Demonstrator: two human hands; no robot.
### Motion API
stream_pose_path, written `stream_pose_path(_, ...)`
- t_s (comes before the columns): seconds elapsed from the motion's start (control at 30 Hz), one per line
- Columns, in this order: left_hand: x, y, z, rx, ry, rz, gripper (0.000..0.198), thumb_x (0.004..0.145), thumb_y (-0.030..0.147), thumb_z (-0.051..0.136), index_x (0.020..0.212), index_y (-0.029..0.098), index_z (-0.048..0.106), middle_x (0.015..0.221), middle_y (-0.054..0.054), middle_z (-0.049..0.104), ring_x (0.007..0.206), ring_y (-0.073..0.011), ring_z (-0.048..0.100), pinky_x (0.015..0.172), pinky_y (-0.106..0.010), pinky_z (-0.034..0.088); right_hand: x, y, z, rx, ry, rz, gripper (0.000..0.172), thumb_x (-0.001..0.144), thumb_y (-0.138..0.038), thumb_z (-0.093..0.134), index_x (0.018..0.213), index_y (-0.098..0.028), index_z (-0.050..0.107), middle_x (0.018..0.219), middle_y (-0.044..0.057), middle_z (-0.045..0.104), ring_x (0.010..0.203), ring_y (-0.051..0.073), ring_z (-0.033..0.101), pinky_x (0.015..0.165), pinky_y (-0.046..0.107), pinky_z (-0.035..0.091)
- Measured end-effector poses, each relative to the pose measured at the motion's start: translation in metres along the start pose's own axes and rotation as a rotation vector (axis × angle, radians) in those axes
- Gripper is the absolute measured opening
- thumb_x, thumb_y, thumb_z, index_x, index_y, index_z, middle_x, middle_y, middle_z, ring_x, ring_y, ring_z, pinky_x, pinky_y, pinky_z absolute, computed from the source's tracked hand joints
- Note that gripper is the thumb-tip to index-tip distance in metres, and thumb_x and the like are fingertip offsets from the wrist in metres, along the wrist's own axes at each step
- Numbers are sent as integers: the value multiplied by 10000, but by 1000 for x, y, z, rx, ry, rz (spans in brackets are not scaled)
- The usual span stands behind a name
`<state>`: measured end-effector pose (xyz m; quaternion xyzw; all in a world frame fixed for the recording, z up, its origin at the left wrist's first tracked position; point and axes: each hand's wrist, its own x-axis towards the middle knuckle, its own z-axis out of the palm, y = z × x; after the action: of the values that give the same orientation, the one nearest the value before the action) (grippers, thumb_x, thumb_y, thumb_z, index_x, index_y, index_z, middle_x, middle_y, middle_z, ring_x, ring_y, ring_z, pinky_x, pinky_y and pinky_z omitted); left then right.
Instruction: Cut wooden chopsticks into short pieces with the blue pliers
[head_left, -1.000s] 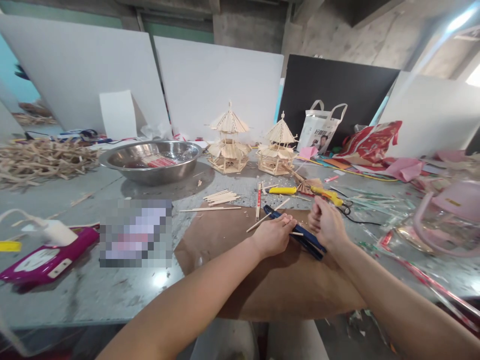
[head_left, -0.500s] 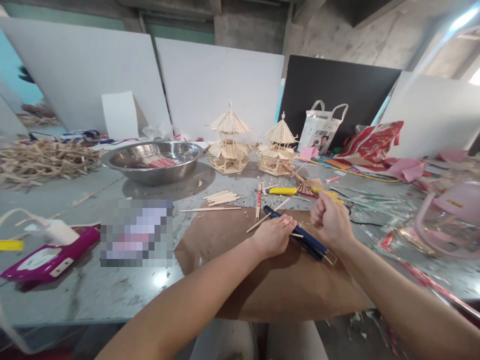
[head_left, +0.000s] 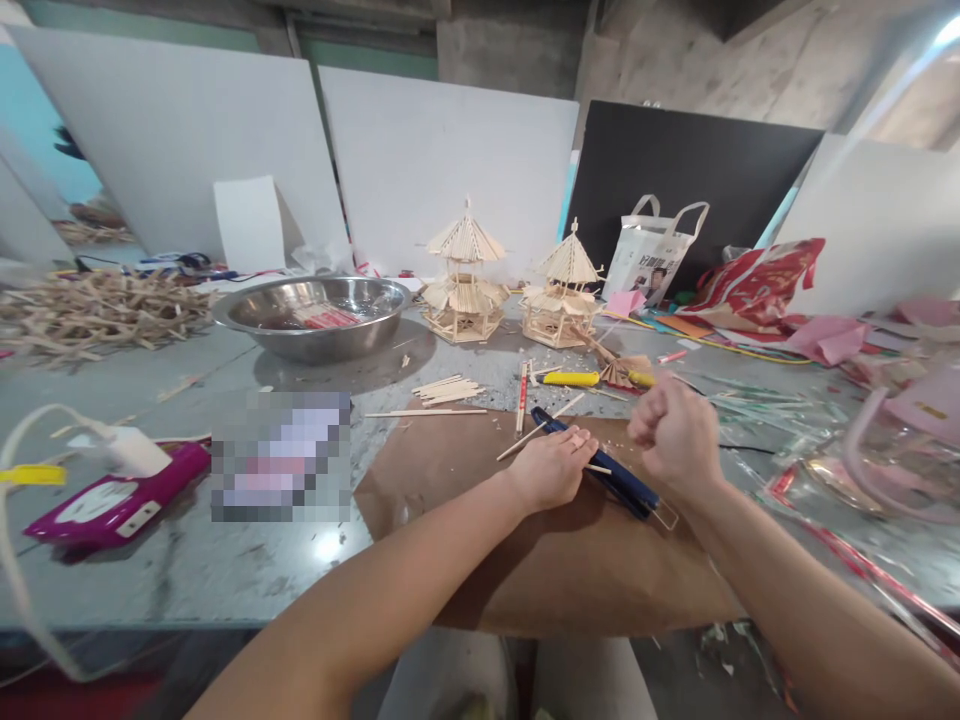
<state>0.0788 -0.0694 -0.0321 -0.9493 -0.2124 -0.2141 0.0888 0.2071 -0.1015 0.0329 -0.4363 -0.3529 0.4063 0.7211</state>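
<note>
My left hand (head_left: 551,468) lies across a blue stapler-like tool (head_left: 619,482) with a wire loop at its near end. Its fingers are closed down on a thin wooden stick (head_left: 599,469), whose tip pokes out to the right; the rest is hidden under the hand. Another thin stick (head_left: 520,441) lies just beyond the knuckles. Raised to the right of the tool, my right hand (head_left: 675,430) is a fist, apart from the tool, and nothing shows in it. Brown paper (head_left: 555,590) lies under the tool.
Two stick pagodas (head_left: 465,290) stand at the back beside a steel basin (head_left: 315,345). A yellow cutter (head_left: 570,379) and short sticks (head_left: 450,388) lie beyond the paper. At left are a magenta power strip (head_left: 120,505) and a blurred-out object (head_left: 285,450); a clear pink-handled container (head_left: 907,440) is at right.
The view has shifted slightly. My right fist sits a little lower and further right in the picture; my left hand stays on the tool and the stick.
</note>
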Motion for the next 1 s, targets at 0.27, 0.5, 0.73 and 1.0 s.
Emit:
stream_pose_path(0.27, 0, 1, -3, -15, -2, -9, 351, 749, 145, 364, 1085, 77, 440, 1101, -129, 515, 1086, -188, 429, 917, -307, 356, 0, 20, -1, -32, -14, 96, 401, 668, -396, 516, 438, -186, 264, 338, -102, 226, 263, 22, 212, 276, 171, 147)
stream_pose_path(0.5, -1, 1, 1, 6, -29, -3, 354, 758, 180, 367, 1087, 72, 441, 1106, -118, 515, 1088, -198, 424, 925, -302, 344, -1, 31, -4, -66, -1, 84, 397, 661, -395, 521, 437, -192, 263, 328, -99, 230, 275, 28, 212, 291, 183, 144)
stream_pose_path(0.73, -2, 1, 2, -7, -14, 5, 357, 762, 201, 382, 1095, 81, 429, 1114, -122, 510, 1106, -194, 406, 927, -311, 342, -3, 50, -13, -72, -37, 53, 395, 692, -409, 477, 435, -190, 271, 339, -92, 225, 301, 37, 201, 324, 192, 163)
stream_pose_path(1.0, -1, -12, -12, -101, 58, 5, 384, 742, 145, 350, 1119, 143, 422, 1122, -58, 518, 1052, -128, 455, 885, -246, 370, 6, 41, -18, -682, -157, -130, 256, 763, -375, 314, 685, -190, 473, 665, 12, 520, 632, 124, 486, 553, 228, 382)
